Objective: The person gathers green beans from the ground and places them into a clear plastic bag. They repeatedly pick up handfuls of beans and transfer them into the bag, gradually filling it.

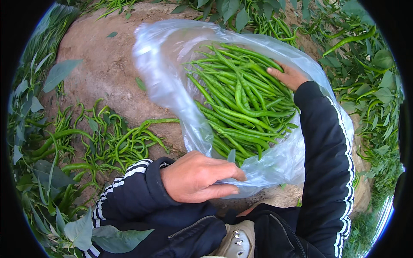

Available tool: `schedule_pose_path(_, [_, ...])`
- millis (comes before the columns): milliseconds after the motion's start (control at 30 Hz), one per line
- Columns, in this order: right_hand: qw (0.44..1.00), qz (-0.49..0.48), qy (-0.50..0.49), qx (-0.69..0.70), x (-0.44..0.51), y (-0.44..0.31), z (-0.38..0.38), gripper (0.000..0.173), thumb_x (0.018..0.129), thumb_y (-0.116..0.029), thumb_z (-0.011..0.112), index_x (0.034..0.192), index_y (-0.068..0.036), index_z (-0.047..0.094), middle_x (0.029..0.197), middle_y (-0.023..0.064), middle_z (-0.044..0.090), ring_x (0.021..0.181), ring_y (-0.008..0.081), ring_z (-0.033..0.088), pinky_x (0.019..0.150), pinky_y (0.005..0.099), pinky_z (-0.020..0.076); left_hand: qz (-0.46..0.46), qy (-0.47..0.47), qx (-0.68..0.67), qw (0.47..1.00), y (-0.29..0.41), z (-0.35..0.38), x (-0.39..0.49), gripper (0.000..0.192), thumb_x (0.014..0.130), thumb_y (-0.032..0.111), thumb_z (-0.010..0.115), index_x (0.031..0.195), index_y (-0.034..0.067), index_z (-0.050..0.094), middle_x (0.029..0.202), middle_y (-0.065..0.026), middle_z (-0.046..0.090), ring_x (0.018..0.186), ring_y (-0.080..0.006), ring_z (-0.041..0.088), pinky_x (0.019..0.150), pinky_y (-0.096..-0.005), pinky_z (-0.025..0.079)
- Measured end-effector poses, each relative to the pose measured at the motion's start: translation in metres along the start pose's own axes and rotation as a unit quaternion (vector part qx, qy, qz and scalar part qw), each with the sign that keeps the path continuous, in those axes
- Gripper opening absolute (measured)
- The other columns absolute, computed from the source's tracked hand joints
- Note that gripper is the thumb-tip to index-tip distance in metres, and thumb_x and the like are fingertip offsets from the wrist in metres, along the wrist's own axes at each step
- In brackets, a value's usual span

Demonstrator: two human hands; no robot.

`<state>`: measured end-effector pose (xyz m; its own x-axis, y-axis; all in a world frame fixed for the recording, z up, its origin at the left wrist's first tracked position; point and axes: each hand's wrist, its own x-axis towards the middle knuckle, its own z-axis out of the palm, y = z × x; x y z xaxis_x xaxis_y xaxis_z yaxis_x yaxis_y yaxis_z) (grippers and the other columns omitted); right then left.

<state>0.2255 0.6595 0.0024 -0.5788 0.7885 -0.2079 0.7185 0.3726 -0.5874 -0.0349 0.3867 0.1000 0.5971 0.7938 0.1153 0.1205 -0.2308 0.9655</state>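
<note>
A clear plastic bag [277,171] lies wide-mouthed on the soil before me, with a heap of long green chili peppers [238,93] inside. My left hand [200,177] pinches the near rim of the bag between thumb and fingers. Inside the bag, my right hand [287,75] rests against the far right side of the heap. Its thumb shows, while most of its fingers are hidden among the peppers, so its grip is unclear. The bag's far left edge stands up loosely and is blurred.
Loose, curled green peppers [129,142] lie on the ground at the left, and another pile [274,27] sits beyond the bag. Leafy pepper plants [380,84] line both sides. Bare brown soil [96,58] stretches to the upper left.
</note>
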Motion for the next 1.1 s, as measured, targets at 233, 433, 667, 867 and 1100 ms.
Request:
schedule_pose_path(233, [0.988,-0.006,-0.031,-0.151,0.007,0.041,0.0,0.042,0.096,-0.029,0.051,0.13,-0.005,0.048,0.117,0.0253,0.057,0.11,0.0386,0.055,0.094,0.0399,0.0419,0.002,-0.001,-0.008,1.0,-0.001,-0.002,0.002,0.027,0.086,0.017,0.069,0.107,0.001,0.062,0.087,-0.0137,0.067,0.072,-0.029,0.066,0.062,-0.034,0.052])
schedule_pose_path(433, [0.953,-0.046,0.067,-0.292,0.004,0.033,0.011,0.038,0.092,-0.025,0.057,0.123,-0.004,0.053,0.116,0.0228,0.059,0.105,0.0382,0.057,0.089,0.041,0.0456,0.003,0.011,-0.007,1.0,-0.003,-0.004,-0.004,0.027,0.085,0.016,0.069,0.107,0.001,0.062,0.088,-0.014,0.067,0.074,-0.0297,0.066,0.063,-0.0347,0.052])
schedule_pose_path(667, [0.923,-0.213,0.214,-0.24,-0.011,-0.001,0.036,0.029,0.089,-0.024,0.06,0.109,-0.003,0.06,0.111,0.0164,0.06,0.102,0.0355,0.056,0.089,0.0444,0.0438,0.004,0.006,0.021,1.0,-0.004,-0.004,-0.002,0.027,0.084,0.015,0.069,0.107,0.002,0.062,0.088,-0.013,0.066,0.073,-0.0307,0.065,0.062,-0.036,0.051])
schedule_pose_path(867, [0.93,-0.143,0.189,-0.279,0.0,-0.01,0.036,0.028,0.09,-0.021,0.059,0.11,-0.002,0.058,0.101,0.0198,0.061,0.095,0.0385,0.057,0.084,0.043,0.0446,0.014,0.011,0.005,1.0,-0.005,-0.001,0.003,0.027,0.085,0.016,0.069,0.108,0.003,0.062,0.087,-0.0122,0.066,0.072,-0.0307,0.065,0.061,-0.0362,0.051])
schedule_pose_path(1100, [0.969,-0.162,0.145,-0.117,-0.008,-0.114,0.044,0.02,0.086,-0.019,0.062,0.094,-0.001,0.06,0.087,0.0167,0.061,0.082,0.0359,0.06,0.073,0.0425,0.0481,0.015,0.018,0.009,1.0,-0.003,-0.002,-0.003,0.026,0.085,0.016,0.068,0.107,0.003,0.062,0.087,-0.0123,0.065,0.071,-0.0309,0.064,0.06,-0.0365,0.051])
